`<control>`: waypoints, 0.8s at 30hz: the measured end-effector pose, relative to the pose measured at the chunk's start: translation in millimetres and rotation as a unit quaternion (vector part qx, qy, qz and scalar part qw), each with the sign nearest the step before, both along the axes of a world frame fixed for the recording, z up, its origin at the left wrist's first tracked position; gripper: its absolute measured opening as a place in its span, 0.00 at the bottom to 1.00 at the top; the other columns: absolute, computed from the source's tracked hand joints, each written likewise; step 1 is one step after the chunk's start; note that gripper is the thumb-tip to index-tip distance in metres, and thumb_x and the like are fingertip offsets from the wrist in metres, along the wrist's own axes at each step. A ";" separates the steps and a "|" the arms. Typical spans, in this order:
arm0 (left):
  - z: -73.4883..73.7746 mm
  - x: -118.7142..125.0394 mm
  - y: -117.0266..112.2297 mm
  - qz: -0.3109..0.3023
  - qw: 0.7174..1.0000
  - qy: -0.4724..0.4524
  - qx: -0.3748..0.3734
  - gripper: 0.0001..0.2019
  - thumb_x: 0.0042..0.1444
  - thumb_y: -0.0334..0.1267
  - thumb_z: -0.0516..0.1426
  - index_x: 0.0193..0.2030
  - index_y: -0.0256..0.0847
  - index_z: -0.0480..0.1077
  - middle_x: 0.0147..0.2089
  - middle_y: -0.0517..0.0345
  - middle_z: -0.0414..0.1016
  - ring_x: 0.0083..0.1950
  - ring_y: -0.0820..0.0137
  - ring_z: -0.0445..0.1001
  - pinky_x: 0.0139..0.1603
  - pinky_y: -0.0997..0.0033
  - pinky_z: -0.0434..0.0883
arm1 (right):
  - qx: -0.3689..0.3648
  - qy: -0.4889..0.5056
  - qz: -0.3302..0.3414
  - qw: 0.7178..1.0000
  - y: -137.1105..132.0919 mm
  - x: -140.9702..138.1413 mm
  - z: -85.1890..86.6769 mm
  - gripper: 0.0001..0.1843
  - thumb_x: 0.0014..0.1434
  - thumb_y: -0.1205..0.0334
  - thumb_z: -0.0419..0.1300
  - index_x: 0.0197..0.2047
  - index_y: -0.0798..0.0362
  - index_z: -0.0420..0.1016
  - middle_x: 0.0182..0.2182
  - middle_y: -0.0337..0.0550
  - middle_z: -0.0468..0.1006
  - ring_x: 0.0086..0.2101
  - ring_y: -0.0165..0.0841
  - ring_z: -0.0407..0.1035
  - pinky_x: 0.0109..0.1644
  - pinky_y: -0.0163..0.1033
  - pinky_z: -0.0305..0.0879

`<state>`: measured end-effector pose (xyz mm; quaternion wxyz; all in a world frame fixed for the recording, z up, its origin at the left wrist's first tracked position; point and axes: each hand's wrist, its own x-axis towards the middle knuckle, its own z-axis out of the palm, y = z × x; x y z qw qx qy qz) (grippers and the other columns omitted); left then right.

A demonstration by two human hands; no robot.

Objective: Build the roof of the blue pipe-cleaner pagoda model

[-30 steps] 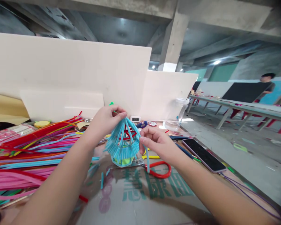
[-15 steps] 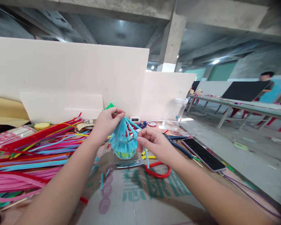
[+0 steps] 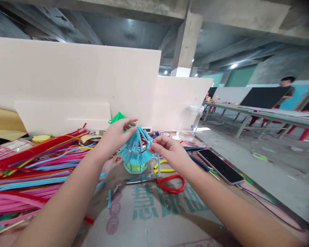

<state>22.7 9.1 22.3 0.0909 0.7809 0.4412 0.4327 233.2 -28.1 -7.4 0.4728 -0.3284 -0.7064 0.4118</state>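
Note:
A small pavilion-like model (image 3: pixel 134 152) of light blue pipe cleaners, with a flared roof and a yellow-green base, stands on the cardboard. My left hand (image 3: pixel 119 133) closes over the tip of its roof, thumb and fingers pinching the top. On the roof's right side my right hand (image 3: pixel 168 150) pinches a light blue pipe cleaner (image 3: pixel 159 166) whose loose end hangs below the fingers. Red-handled scissors (image 3: pixel 172 184) lie just in front of the model, beside a yellow-handled tool (image 3: pixel 166 168). Behind my left hand shows a green roof-shaped piece (image 3: pixel 117 117).
Bundles of coloured pipe cleaners (image 3: pixel 28 185) cover the left side. At right lie a black-screened phone (image 3: pixel 220 166) and dark-handled pliers (image 3: pixel 201 162). A clear plastic jar (image 3: pixel 190 122) stands before white boards (image 3: pixel 74 79). A person (image 3: pixel 287 91) is by a far table.
My right hand has risen slightly with the pipe cleaner, bringing it closer along the roof's side. My left hand keeps its pinch on the top. The view has shifted a little.

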 end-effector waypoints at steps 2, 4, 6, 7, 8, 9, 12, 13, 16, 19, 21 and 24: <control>3.4 2.0 -4.4 0.024 0.999 0.002 0.046 0.20 0.61 0.45 0.53 0.55 0.38 0.71 0.52 0.49 0.76 0.50 0.63 0.74 0.53 0.62 0.69 | 0.004 -0.009 -0.029 1.000 0.6 1.3 1.7 0.13 0.54 0.52 0.63 0.31 0.54 0.69 0.25 0.34 0.70 0.26 0.26 0.62 0.31 0.34 0.58; 8.3 6.9 -13.1 0.038 0.995 -0.025 0.087 0.18 0.63 0.46 0.51 0.48 0.37 0.76 0.49 0.49 0.77 0.50 0.62 0.73 0.54 0.62 0.68 | 0.002 -0.008 -0.040 0.999 0.5 1.8 3.1 0.14 0.53 0.51 0.63 0.31 0.54 0.69 0.24 0.33 0.67 0.25 0.26 0.59 0.29 0.34 0.56; 12.9 13.5 -23.7 -0.012 0.998 -0.059 0.024 0.19 0.63 0.50 0.51 0.45 0.39 0.77 0.45 0.51 0.79 0.47 0.63 0.75 0.50 0.64 0.71 | 0.001 0.007 -0.034 0.999 -0.4 1.2 3.8 0.15 0.53 0.50 0.63 0.31 0.53 0.68 0.24 0.33 0.67 0.25 0.26 0.59 0.29 0.34 0.56; 14.4 16.8 -28.6 -0.048 0.996 -0.080 -0.014 0.19 0.61 0.51 0.53 0.46 0.40 0.77 0.43 0.51 0.80 0.44 0.63 0.76 0.47 0.65 0.72 | 0.003 0.017 -0.026 1.000 -1.2 0.5 4.0 0.16 0.53 0.49 0.64 0.31 0.53 0.68 0.24 0.33 0.67 0.25 0.26 0.59 0.29 0.34 0.56; 15.4 19.9 -32.8 -0.083 0.991 -0.092 -0.049 0.19 0.59 0.51 0.56 0.48 0.41 0.77 0.43 0.52 0.81 0.44 0.63 0.77 0.46 0.65 0.73 | 0.006 0.025 -0.018 0.999 -2.3 -0.3 4.0 0.16 0.53 0.49 0.64 0.31 0.53 0.68 0.24 0.33 0.67 0.26 0.26 0.60 0.29 0.34 0.57; 15.8 22.5 -36.1 -0.110 0.986 -0.106 -0.072 0.18 0.57 0.50 0.58 0.48 0.42 0.77 0.43 0.53 0.81 0.44 0.63 0.77 0.45 0.66 0.73 | 0.008 0.030 -0.011 0.999 -3.6 -1.2 4.1 0.16 0.53 0.49 0.64 0.31 0.52 0.67 0.25 0.33 0.67 0.26 0.26 0.60 0.30 0.34 0.57; 15.8 26.7 -41.3 -0.159 0.973 -0.131 -0.107 0.17 0.54 0.48 0.62 0.48 0.43 0.77 0.43 0.54 0.81 0.44 0.63 0.78 0.44 0.67 0.74 | 0.016 0.041 -0.002 0.999 -8.5 -3.7 5.0 0.16 0.53 0.49 0.64 0.31 0.52 0.66 0.25 0.33 0.66 0.26 0.26 0.59 0.30 0.33 0.56; 16.0 26.8 -42.1 -0.171 0.968 -0.138 -0.118 0.17 0.54 0.47 0.62 0.49 0.44 0.77 0.43 0.54 0.81 0.44 0.64 0.78 0.44 0.67 0.74 | 0.020 0.044 -0.004 0.999 -10.3 -4.3 5.5 0.15 0.53 0.50 0.63 0.31 0.52 0.66 0.25 0.33 0.65 0.26 0.26 0.58 0.30 0.33 0.56; 18.1 25.5 -44.3 -0.207 0.954 -0.147 -0.158 0.16 0.53 0.45 0.63 0.49 0.46 0.77 0.44 0.56 0.81 0.45 0.65 0.78 0.44 0.69 0.75 | 0.032 0.054 -0.005 0.998 -14.9 -5.0 7.1 0.13 0.54 0.52 0.63 0.31 0.52 0.66 0.25 0.33 0.65 0.26 0.26 0.58 0.30 0.33 0.56; 20.1 24.2 -46.6 -0.230 0.949 -0.137 -0.167 0.09 0.54 0.44 0.63 0.40 0.44 0.79 0.41 0.56 0.81 0.45 0.66 0.78 0.44 0.70 0.74 | 0.041 0.067 0.000 0.997 -17.6 -4.7 7.6 0.11 0.54 0.55 0.63 0.31 0.52 0.66 0.26 0.33 0.65 0.26 0.26 0.59 0.31 0.34 0.57; 20.5 24.2 -47.8 -0.232 0.951 -0.133 -0.156 0.09 0.55 0.44 0.62 0.37 0.43 0.79 0.40 0.56 0.81 0.43 0.67 0.78 0.42 0.71 0.74 | 0.044 0.075 0.004 0.996 -18.5 -4.4 7.4 0.11 0.54 0.56 0.63 0.31 0.52 0.66 0.26 0.33 0.65 0.27 0.26 0.59 0.32 0.34 0.58; 20.4 25.7 -49.5 -0.236 0.949 -0.157 -0.137 0.10 0.56 0.44 0.62 0.41 0.44 0.78 0.40 0.56 0.81 0.41 0.68 0.78 0.40 0.71 0.74 | 0.049 0.074 0.007 0.996 -19.4 -4.4 7.5 0.10 0.55 0.57 0.63 0.31 0.52 0.67 0.26 0.33 0.66 0.27 0.26 0.60 0.33 0.34 0.58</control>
